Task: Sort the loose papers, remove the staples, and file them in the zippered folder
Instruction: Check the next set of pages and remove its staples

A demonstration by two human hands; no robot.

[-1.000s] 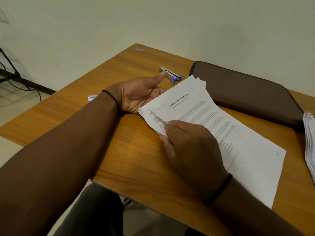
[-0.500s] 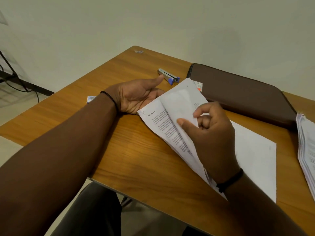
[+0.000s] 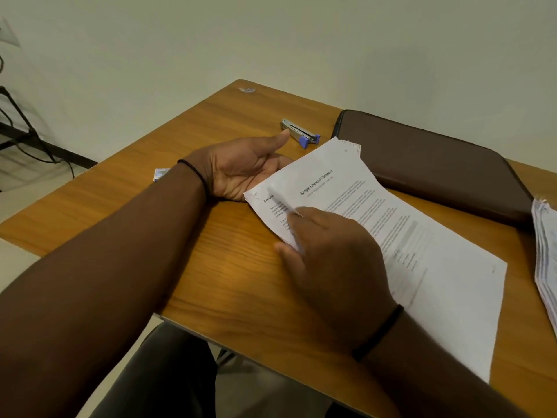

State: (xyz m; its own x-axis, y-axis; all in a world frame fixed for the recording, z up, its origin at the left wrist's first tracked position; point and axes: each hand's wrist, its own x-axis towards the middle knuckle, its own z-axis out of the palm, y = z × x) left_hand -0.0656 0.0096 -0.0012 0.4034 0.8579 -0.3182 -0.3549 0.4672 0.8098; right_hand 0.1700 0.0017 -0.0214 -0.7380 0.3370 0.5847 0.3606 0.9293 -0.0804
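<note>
A: Item one, largest: table [image 3: 211, 260], wooden. Carries everything listed below.

B: Item two?

A: Zippered folder [image 3: 428, 164], brown, closed, flat at the far right, well apart from the hands. Not needed yet.

B: Next down?

A: Stapled papers [image 3: 437, 267], titled sheet on top, lying between the folder and the near edge. Second stack of papers [image 3: 545, 254] at the right rim, partly out of view.

B: Hands?

A: Left hand [image 3: 244, 173]: palm up, fingers relaxed and spread, resting beside the sheets' top corner. Right hand [image 3: 334, 257]: pinching the near edge of the upper sheets, lifting it slightly; blurred there.

B: Smallest?

A: Stapler [image 3: 301, 134], silver and blue, just beyond the left thumb. Staple itself: cannot tell.

B: Advice for the step?

A: Probably best: pin the corner flat with the left hand, peel slowly, avoid tearing.
</note>
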